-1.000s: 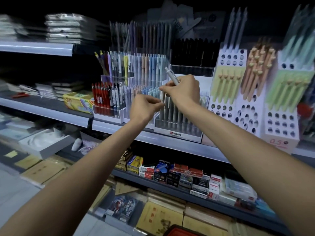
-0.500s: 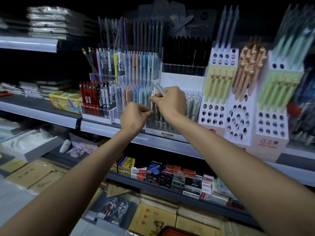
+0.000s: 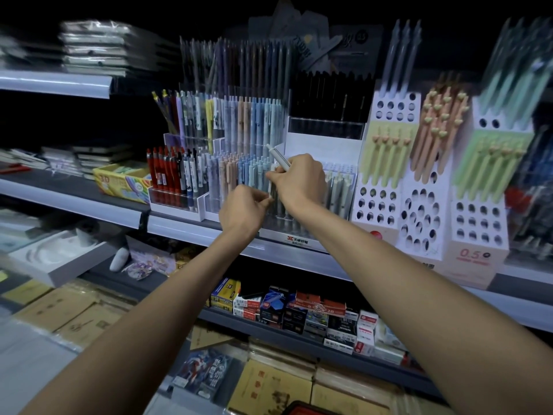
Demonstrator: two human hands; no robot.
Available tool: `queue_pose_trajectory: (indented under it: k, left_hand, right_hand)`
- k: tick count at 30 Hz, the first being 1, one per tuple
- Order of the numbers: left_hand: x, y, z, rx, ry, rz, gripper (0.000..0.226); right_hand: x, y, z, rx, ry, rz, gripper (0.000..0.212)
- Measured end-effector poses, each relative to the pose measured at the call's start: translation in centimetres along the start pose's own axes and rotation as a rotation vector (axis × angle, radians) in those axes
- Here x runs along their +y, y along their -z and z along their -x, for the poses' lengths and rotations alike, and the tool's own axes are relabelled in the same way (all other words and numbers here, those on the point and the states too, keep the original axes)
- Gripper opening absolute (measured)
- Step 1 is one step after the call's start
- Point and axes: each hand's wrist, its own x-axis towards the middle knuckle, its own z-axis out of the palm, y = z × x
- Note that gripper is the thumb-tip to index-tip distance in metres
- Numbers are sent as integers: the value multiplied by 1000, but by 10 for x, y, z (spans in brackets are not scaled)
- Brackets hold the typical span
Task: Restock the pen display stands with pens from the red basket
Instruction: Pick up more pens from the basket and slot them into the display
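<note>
**Restock Partway, Many Holes Unfilled**

My right hand [image 3: 302, 181] is holding a slim pale grey plastic pen [image 3: 278, 158] in its grip, tilted over the clear acrylic tiered pen stand [image 3: 297, 239] at frame centre. My left hand [image 3: 242, 209] is curling just below; whether its grip is pinching anything, I cannot tell. The white cardboard hole-punched stands [image 3: 419, 223] at right are showing many empty holes, so plenty is remaining, I judge. The red basket [image 3: 311, 410] is showing only its rim at the bottom edge.

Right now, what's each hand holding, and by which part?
Right hand grips a pale pen by its barrel, one end protruding. Left hand: fingers pinched, contents cannot be told.
</note>
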Motion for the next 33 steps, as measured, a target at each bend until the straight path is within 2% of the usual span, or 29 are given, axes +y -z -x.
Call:
queue_pose_trajectory:
  k: [10,18,22,25,29,33]
  left_hand:
    - [1,-1,-1,-18,53,-50,15]
    - [1,1,8,-23,-1,-120,14]
    - [7,3,10,-13,14,-160,22]
    - [9,2,11,1,44,-172,23]
    - [3,8,14,-16,74,-168,22]
    - [-5,21,24,-17,71,-168,18]
  right_hand:
    - [-3,-9,1,10,43,52,25]
    - [-2,-12,5,25,22,34,27]
    - [-2,-10,10,19,8,7,33]
    - [-2,-5,17,29,-34,-62,39]
    - [4,13,29,14,-134,-189,34]
    - [20,31,46,-130,-251,-266,25]
